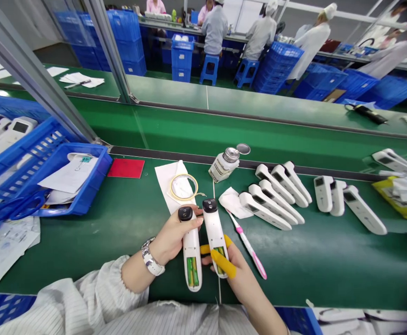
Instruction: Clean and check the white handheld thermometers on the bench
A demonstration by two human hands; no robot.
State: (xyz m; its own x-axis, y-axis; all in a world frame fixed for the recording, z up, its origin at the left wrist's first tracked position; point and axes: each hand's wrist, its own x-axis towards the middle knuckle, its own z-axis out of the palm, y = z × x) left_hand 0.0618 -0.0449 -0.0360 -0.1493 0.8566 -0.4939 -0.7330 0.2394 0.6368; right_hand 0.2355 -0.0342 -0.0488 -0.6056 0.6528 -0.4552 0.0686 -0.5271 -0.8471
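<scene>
My left hand is closed around a white infrared thermometer, whose open battery bay shows green batteries. In my right hand, with yellow covers on the thumb and a couple of fingers, is a second infrared thermometer. Its battery bay is open too, partly hidden by the thumb. Both thermometers stand side by side, black sensor heads pointing away from me. Right of them lies a pink and white toothbrush, its head by a folded white wipe. Beyond my hands, a tape roll rests on white paper.
A metal-topped bottle stands with its lid up. Several thermometers lie in rows at right, near a yellow packet. At left are a red card, a blue tray and scissors. A metal post rises behind.
</scene>
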